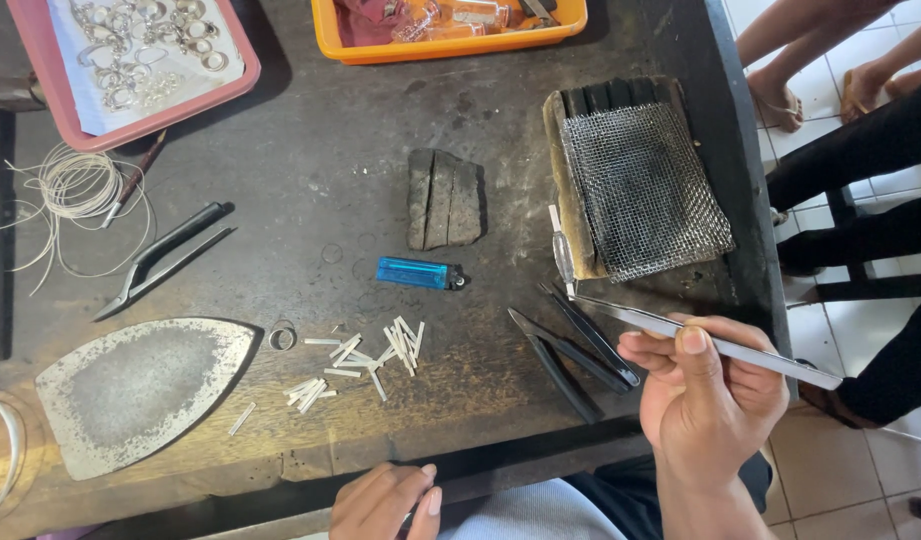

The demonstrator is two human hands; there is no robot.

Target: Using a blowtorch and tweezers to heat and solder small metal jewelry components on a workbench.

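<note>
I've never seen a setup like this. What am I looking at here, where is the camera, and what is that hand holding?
No machine here: a person works with bare hands, filmed by a camera on their head looking down at a dark workbench. The right hand holds long metal tweezers. The left hand rests at the bench's near edge, empty. On the bench lie small white metal strips, a blue lighter, dark pliers, a wire mesh pad, coiled wire and a tray of silver rings.
</note>
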